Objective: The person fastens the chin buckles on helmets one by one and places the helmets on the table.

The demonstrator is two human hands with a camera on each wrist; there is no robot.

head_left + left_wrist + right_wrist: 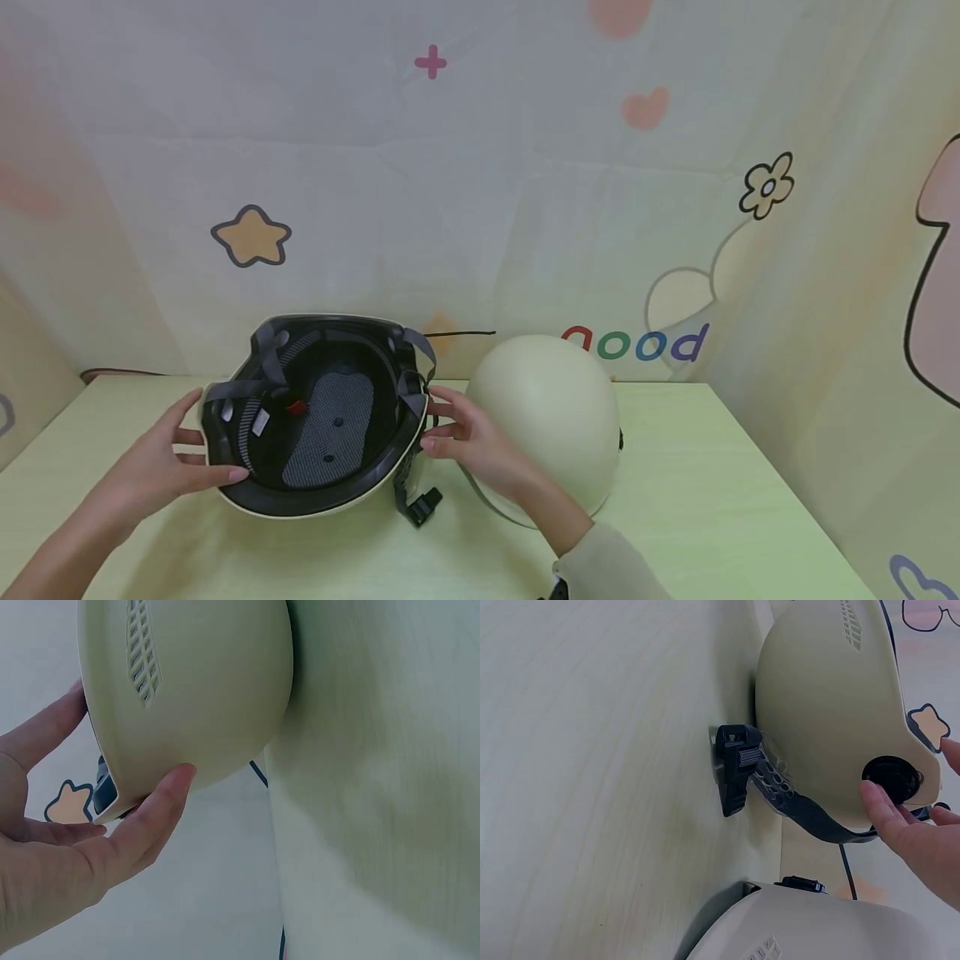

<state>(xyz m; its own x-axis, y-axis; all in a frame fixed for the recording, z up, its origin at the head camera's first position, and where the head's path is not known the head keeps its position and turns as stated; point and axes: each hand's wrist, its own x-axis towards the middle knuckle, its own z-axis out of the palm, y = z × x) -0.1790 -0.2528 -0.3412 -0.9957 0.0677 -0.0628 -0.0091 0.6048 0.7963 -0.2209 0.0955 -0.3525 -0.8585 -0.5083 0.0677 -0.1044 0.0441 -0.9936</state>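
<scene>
A cream helmet [258, 500] lies upside down on the table, its black padded inside facing up and toward me. My left hand [161, 467] grips its left edge, the thumb over the rim and the fingers against the shell [202, 697]. At the opposite edge, my right hand [480, 437] holds the rim; in the right wrist view its fingertips touch a round black knob [892, 778] on the shell. From that side hangs a chin strap [817, 817] with a black buckle [739, 761] resting on the table. Grey straps [266, 354] cross the left of the opening.
A second cream helmet [555, 408] sits dome up just right of the first, partly behind my right forearm. Both stand on a pale wooden table [720, 500]. A printed curtain [480, 208] hangs along the table's back edge and right side.
</scene>
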